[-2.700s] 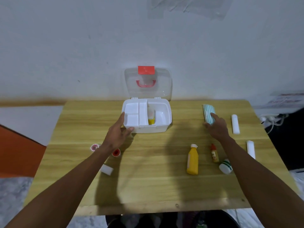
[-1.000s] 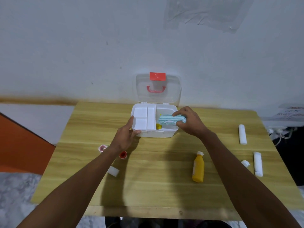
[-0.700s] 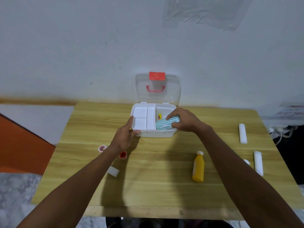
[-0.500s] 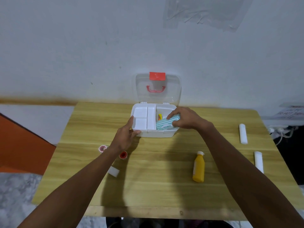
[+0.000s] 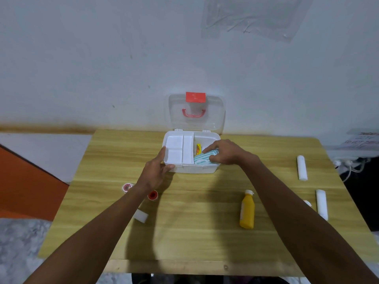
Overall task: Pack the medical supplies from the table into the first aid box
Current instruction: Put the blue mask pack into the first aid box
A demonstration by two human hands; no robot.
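Observation:
The white first aid box [image 5: 195, 170] stands open at the back of the wooden table [image 5: 194, 238], its clear lid leaning on the wall. My left hand [image 5: 155, 172] grips the box's front left corner. My right hand [image 5: 222, 152] presses a teal striped packet [image 5: 202, 159] down into the right compartment, beside a small yellow tube [image 5: 198, 148]. A yellow bottle [image 5: 247, 212] lies on the table to the right. Two white bandage rolls [image 5: 301, 167] [image 5: 321, 203] lie at the far right.
Two small red-capped items [image 5: 127, 187] [image 5: 152, 195] and a small white roll [image 5: 141, 216] lie left of my left arm. A small white bottle [image 5: 307, 202] peeks out behind my right forearm. Cables and a paper sit off the table's right edge.
My right hand carried the teal packet from the right side of the table into the box and has pushed it lower into the right compartment. My left hand stayed on the box.

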